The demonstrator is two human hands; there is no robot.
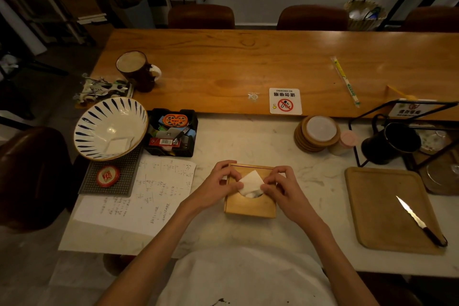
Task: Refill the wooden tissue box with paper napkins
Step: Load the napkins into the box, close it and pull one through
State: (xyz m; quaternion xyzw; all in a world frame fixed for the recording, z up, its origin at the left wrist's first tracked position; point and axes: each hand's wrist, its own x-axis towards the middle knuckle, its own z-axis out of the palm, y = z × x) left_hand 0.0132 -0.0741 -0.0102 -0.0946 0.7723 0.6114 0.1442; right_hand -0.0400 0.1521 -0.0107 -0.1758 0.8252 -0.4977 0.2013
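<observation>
On the pale marble table (285,151), the left hand (218,185) and right hand (279,187) are both pinching a white folded paper napkin (250,182) sticking out of the square wooden tissue box (249,204), between a handwritten sheet (139,196) and a wooden tray (387,208).

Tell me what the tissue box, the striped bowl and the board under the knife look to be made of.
Tissue box: light wood, matte, with faint visible grain. Striped bowl: likely glazed ceramic, since its white inside shines with highlights. Board: pale wood or bamboo, dull and smooth; the dim light leaves that open. Knife: shiny metal blade, dark handle.
</observation>
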